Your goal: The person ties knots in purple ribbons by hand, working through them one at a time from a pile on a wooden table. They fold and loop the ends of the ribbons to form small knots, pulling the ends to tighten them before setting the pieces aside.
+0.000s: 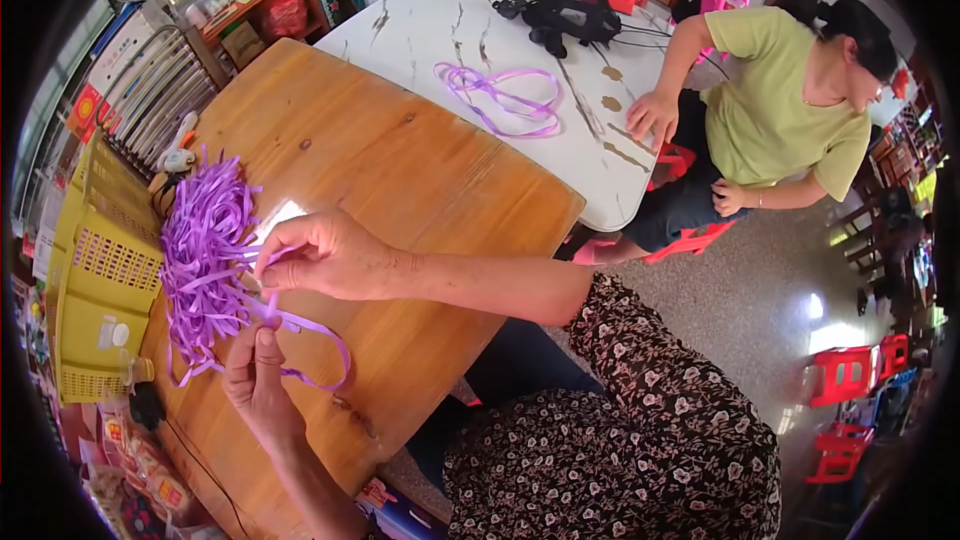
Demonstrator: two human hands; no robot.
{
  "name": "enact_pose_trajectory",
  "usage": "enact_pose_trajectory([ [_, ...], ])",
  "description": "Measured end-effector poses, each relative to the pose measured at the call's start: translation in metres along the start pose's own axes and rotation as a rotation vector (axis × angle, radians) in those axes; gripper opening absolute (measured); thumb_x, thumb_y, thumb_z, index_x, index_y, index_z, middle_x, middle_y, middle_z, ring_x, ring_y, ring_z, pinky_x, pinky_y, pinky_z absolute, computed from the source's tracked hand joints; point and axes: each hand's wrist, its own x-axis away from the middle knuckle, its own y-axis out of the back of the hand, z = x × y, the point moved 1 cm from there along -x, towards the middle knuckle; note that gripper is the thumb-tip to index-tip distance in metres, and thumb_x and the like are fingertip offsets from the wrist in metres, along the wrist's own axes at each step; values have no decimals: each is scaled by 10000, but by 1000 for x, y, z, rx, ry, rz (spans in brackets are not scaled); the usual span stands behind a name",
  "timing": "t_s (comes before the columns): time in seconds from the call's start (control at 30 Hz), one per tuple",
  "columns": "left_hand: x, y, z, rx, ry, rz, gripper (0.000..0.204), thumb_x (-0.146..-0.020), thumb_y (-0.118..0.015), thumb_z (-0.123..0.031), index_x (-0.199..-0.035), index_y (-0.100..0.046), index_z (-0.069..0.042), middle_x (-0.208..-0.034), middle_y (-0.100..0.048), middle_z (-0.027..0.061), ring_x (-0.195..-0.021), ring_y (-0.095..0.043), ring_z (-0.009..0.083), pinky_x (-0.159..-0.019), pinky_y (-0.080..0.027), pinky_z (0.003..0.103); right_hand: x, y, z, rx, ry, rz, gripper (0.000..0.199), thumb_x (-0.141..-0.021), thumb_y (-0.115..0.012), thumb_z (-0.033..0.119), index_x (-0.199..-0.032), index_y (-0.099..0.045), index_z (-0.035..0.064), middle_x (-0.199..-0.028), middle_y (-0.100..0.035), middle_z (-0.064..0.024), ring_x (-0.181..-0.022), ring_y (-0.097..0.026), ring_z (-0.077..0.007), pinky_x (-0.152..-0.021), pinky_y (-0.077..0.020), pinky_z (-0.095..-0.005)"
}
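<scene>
Over the left part of the wooden table (420,170), both my hands pinch a thin purple ribbon (342,345). My right hand (335,258) reaches in from the right, with thumb and forefinger closed on the ribbon. Just below it, my left hand (262,375) holds the same ribbon between thumb and fingertips. A short stretch runs between the two hands, and a loop curves out to the right of my left fingers. Beyond them lies a big tangled pile of purple ribbon (205,250). Whether the held ribbon is joined to the pile, I cannot tell.
A yellow plastic basket (105,260) stands along the left edge. The white marbled table (410,40) adjoins at the back, bearing looped purple ribbon (515,73) and a black mesh bag (570,12). A person in a yellow-green shirt (785,100) sits at its right. Red stools (845,375) stand farther right.
</scene>
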Motion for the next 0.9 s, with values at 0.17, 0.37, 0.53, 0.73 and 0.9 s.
enact_pose_trajectory([
  [0.17, -9, 9, 1, -625, -350, -22, 202, -893, -548, -107, -1040, -599, 22, -998, -572, 49, -884, -497, 105, -738, -392, 253, 0, 9, -3, 494, 174, 19, 86, -753, -684, 30, -829, -645, 40, -781, -639, -58, -754, -615, -142, -669, -487, -254],
  [0.37, -3, -31, -6, 34, -25, -19, 275, -917, -496, -91, -1172, -506, 11, -1130, -550, 97, -1044, -519, 174, -855, -415, 305, 2, -3, -9, 606, 487, 52, 92, -719, -693, 55, -800, -655, 77, -743, -621, -47, -718, -590, -224, -637, -465, -335],
  [0.53, -8, -23, 18, 622, 265, 94, 140, -909, -527, -103, -1013, -564, -16, -740, -525, -18, -601, -414, 41, -586, -354, 199, 2, 5, -15, 635, 438, 45, 72, -732, -686, 93, -789, -647, 73, -734, -614, -47, -748, -590, -235, -668, -465, -354],
  [0.73, -5, -12, 16, 363, 214, -18, 81, -874, -568, -88, -886, -607, -18, -631, -462, -53, -528, -327, 15, -512, -299, 168, -4, 13, -23, 616, 291, 14, 83, -788, -657, 95, -843, -644, 34, -783, -634, -56, -738, -597, -176, -662, -464, -306],
  [0.9, -10, -14, 29, 406, 239, -57, 91, -839, -617, -88, -864, -629, -2, -732, -600, 7, -608, -492, 58, -560, -376, 183, -5, 39, 4, 448, 41, -217, 134, -854, -578, 20, -964, -655, 18, -910, -642, -39, -857, -597, -91, -757, -479, -219],
])
